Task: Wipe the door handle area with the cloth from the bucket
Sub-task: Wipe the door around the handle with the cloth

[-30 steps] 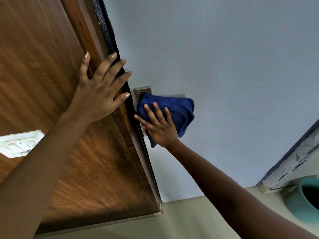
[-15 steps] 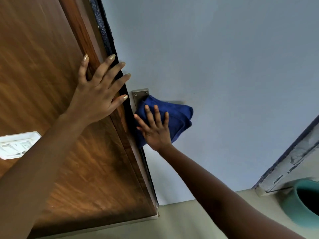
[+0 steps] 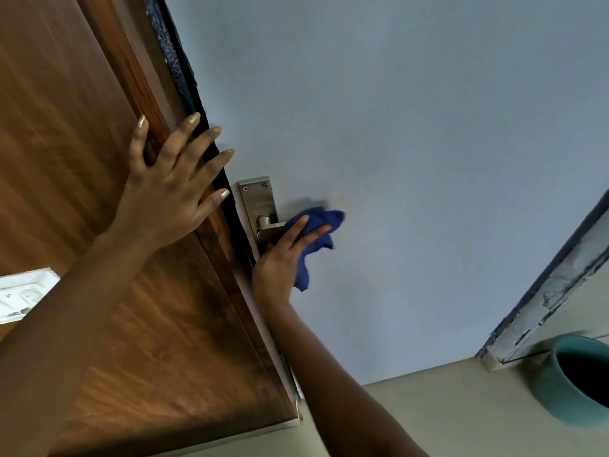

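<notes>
A silver door handle plate (image 3: 257, 198) is screwed to the pale blue door (image 3: 412, 143) near its left edge. My right hand (image 3: 283, 258) grips a dark blue cloth (image 3: 316, 239) bunched around the lever, which is mostly hidden under the cloth and fingers. The cloth's tail hangs down below my palm. My left hand (image 3: 168, 189) lies flat with fingers spread on the brown wooden door frame (image 3: 82, 159), just left of the plate, holding nothing.
A teal bucket (image 3: 560, 394) stands on the beige floor (image 3: 445, 417) at the lower right, beside a worn white and blue frame edge (image 3: 547, 291). A white switch plate (image 3: 23, 295) sits on the wooden panel at the far left.
The cloth was spread flat over the plate under my right hand. Now it is bunched around the lever, lower and to the right, and the plate's top is uncovered. My left hand has stayed put.
</notes>
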